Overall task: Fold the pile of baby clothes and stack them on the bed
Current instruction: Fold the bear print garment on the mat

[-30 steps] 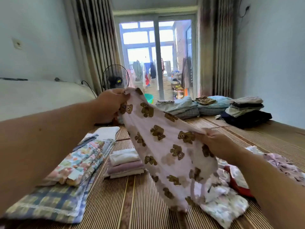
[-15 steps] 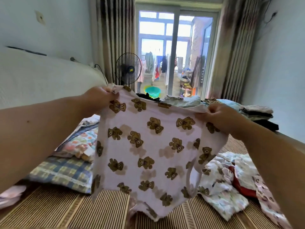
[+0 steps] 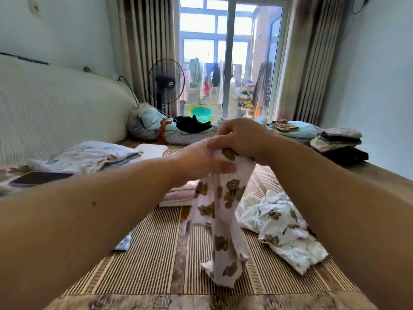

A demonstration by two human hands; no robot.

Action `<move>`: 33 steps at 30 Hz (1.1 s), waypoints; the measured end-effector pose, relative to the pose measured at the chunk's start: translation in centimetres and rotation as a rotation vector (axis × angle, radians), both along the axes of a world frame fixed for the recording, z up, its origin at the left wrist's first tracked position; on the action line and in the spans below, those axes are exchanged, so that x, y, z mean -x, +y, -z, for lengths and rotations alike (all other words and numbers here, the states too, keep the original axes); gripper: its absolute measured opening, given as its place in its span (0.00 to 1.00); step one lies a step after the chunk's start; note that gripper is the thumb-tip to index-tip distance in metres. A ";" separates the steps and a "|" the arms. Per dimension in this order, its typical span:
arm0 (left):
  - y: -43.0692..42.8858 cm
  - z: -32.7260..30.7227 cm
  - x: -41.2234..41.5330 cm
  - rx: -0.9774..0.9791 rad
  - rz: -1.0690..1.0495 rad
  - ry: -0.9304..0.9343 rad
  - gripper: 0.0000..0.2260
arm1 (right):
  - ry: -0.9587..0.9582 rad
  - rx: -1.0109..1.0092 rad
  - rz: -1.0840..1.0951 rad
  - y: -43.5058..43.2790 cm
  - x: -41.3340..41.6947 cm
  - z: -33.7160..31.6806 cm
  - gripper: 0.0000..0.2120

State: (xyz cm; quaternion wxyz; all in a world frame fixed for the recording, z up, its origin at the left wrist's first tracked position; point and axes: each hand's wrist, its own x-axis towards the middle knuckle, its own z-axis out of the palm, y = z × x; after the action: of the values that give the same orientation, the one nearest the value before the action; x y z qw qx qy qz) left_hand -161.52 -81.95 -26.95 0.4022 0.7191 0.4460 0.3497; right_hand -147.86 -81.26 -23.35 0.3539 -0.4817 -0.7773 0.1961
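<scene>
Both hands meet above mid-bed, touching each other. Right hand (image 3: 242,136): fingers curled, pinching the top edge of the bear-print garment (image 3: 223,222). Left hand (image 3: 199,163): blurred, fingers closed on the same top edge just below the right. The garment hangs doubled in a narrow strip, its lower tip near the bed (image 3: 156,260) mat. Pile of unfolded clothes (image 3: 281,222) lies toward the right edge; folded stack (image 3: 178,196) sits behind the left forearm
</scene>
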 end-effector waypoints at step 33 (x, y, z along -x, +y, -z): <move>-1.5 5.3 8.3 0.480 -0.357 -0.089 0.16 | 0.379 0.130 0.060 -3.6 -2.2 11.4 0.12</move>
State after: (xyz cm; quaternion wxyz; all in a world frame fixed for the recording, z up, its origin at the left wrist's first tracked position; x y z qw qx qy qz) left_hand -169.87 -83.43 -32.25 0.5118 0.4976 0.6173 0.3307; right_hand -145.71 -84.84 -34.79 0.4676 -0.4808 -0.6679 0.3226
